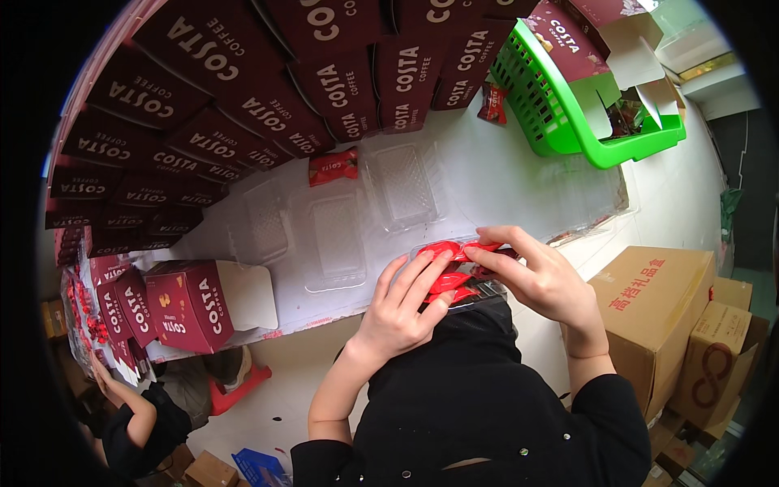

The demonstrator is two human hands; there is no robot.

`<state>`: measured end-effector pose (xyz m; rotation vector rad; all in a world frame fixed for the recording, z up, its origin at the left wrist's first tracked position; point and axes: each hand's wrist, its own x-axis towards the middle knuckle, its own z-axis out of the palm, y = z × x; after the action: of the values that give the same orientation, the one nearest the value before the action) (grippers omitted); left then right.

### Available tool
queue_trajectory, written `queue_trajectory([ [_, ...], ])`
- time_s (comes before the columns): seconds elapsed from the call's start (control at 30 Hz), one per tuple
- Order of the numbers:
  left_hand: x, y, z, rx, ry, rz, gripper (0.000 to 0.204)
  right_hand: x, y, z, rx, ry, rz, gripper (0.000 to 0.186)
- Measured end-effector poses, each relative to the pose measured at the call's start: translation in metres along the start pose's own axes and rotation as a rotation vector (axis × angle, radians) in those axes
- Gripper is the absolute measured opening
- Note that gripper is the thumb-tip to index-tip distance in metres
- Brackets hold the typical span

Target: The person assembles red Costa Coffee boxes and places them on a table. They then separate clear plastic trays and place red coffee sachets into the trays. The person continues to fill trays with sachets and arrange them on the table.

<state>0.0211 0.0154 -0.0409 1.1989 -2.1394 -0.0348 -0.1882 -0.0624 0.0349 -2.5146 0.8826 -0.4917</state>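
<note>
At the table's front edge, close to my body, a clear plastic tray (475, 303) holds several shiny red sachets (448, 282). My left hand (408, 307) lies over the tray's left side, fingers and thumb closed about the red sachets there. From the right, my right hand (537, 277) grips a red sachet at the tray's far side between thumb and fingers. Darker wrappers show under the right fingers, partly hidden. Beyond my hands, empty clear trays (331, 242) lie on the table, and a single red sachet (333, 167) rests behind them.
Stacked maroon boxes (276, 114) wall off the table's back and left. A green basket (560, 122) stands at the far right, holding opened boxes and packets. Cardboard cartons (649, 308) sit at my right. Another person's arm (134, 410) shows at lower left, near an opened maroon box (191, 312).
</note>
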Motion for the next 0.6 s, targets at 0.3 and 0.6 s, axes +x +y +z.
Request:
queue_trajectory([
  [0.3, 0.003, -0.001, -0.004, -0.008, 0.002, 0.031, 0.016, 0.005, 0.001, 0.001, -0.398, 0.004, -0.176, 0.039],
  [0.6, 0.004, 0.000, -0.006, -0.004, -0.079, -0.004, 0.011, -0.001, -0.014, -0.003, -0.184, -0.083, 0.038, 0.053],
])
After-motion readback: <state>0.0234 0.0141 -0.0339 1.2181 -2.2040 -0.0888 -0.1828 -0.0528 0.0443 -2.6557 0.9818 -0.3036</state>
